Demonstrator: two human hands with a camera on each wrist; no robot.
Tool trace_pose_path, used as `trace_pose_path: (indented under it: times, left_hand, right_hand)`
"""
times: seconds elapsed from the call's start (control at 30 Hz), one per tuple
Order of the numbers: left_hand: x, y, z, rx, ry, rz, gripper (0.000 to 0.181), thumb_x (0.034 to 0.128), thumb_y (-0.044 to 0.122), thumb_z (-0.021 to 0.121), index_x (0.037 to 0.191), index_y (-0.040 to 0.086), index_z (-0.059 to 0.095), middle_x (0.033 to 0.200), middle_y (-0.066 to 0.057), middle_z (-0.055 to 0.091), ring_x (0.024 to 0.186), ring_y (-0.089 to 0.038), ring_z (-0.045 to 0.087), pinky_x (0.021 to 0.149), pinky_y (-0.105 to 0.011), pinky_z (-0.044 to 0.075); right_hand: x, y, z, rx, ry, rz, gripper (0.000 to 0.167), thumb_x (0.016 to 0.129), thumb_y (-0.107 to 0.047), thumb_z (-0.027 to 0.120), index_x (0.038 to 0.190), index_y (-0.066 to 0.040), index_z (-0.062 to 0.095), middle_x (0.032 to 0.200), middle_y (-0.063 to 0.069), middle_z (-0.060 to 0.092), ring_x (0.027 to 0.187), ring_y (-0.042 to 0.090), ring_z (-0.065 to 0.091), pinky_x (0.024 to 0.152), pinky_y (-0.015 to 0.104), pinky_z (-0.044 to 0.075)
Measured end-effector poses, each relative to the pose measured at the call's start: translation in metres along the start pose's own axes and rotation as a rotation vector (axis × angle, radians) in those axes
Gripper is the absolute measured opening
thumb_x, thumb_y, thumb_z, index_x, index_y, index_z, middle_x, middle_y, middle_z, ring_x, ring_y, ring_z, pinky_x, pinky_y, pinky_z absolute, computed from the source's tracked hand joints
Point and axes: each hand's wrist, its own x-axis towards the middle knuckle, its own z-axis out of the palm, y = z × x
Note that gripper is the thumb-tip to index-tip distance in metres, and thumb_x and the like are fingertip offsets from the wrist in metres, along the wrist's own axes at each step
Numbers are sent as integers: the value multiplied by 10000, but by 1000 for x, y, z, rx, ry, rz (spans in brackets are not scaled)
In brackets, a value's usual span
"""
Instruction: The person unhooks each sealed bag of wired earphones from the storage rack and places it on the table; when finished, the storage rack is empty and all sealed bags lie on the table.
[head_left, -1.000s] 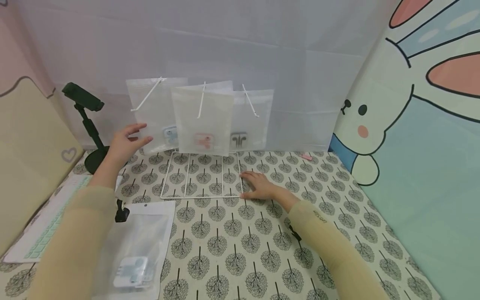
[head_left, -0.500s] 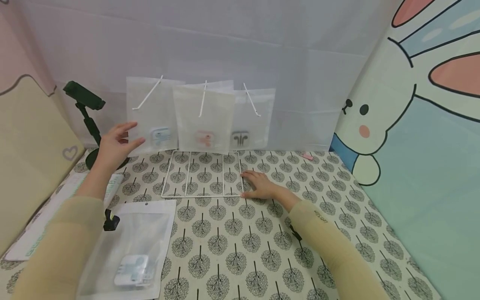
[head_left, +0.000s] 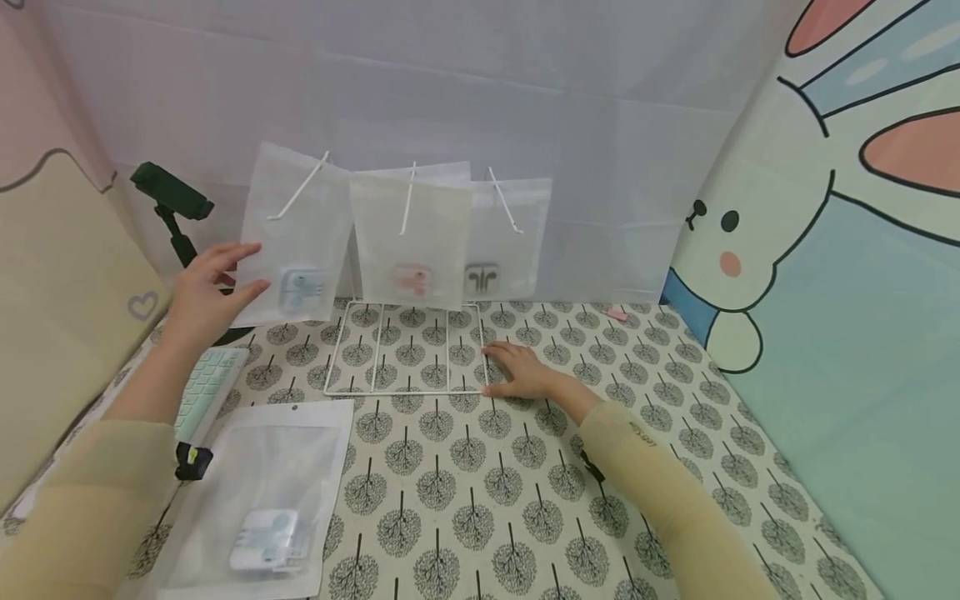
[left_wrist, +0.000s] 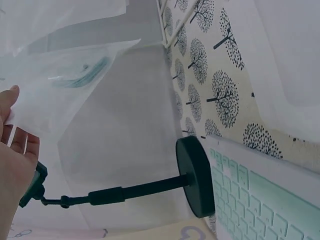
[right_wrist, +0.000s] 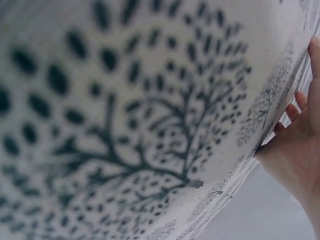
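A frosted zip bag [head_left: 288, 217] with light blue earphones in a clear case [head_left: 302, 289] hangs from the left white hook, tilted outward. My left hand [head_left: 206, 292] pinches its left edge, thumb and fingers overlapping the plastic; in the left wrist view the hand [left_wrist: 17, 150] is partly cut off. Two more hanging bags hold pink earphones [head_left: 413, 280] and black earphones [head_left: 481, 277]. My right hand [head_left: 521, 371] rests on the table at the right side of the white wire rack base [head_left: 405, 392], fingertips touching its frame.
Another frosted bag [head_left: 255, 467] with white-cased earphones lies front left, beside a mint keyboard [head_left: 202, 392]. A dark green stand [head_left: 171, 192] stands behind my left hand. A small pink piece [head_left: 616, 314] lies at the table's back, before a fabric backdrop.
My left hand has moved left, and the left bag has swung left and tilted with it. Its blue earphones have shifted away from the pink ones. The right hand has stayed put.
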Motion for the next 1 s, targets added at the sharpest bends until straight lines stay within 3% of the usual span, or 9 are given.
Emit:
trace_pose_path:
  times: [0.13,0.3,0.43,0.6,0.8,1.0]
  left_hand:
    - [-2,4,-8,15,35,84,493,861,109,691,1334,138,556,1347,-125,486,895,71,421,737,-6,351]
    - [-7,9,-18,63,98,222,498,785,-60,705,1261,44,604,1277,-165,539,731,33,392,640,-32,319]
    - [-12,15,-27,162,91,249,504,784,-49,702,1264,70,606,1272,-136,550,672,56,355,539,-72,292]
    - [-18,22,-35,263,88,303,521,765,-52,710,1260,75,607,1259,-130,563,691,145,341,575,-21,296]
    - [-24,31,-45,315,104,335,545,742,-78,686,1257,84,612,1271,-136,571,719,223,315,604,15,297]
    - [-32,39,-54,329,102,345,551,750,-45,659,1277,102,601,1300,-127,560,716,156,339,574,-43,310]
  right_hand:
    - [0,0,0,3,2,-3,817,870,-496,610,1494,-105,254,1554,139,199,1416,369,185,1148,554,79]
    - [0,1,0,0,3,-7,815,872,-496,608,1494,-109,254,1554,139,200,1416,365,186,1148,554,78]
    - [1,1,0,-1,1,-7,812,874,-496,605,1495,-109,253,1555,138,199,1417,365,185,1147,557,80]
    - [1,2,1,-4,3,-6,816,872,-503,604,1496,-112,251,1556,134,197,1417,365,184,1148,554,78]
    - [1,3,2,-3,3,-8,820,870,-509,603,1495,-113,252,1558,133,194,1418,363,184,1147,556,76]
    - [1,3,1,5,-3,-5,829,865,-519,605,1499,-123,246,1561,129,187,1425,347,175,1147,555,70]
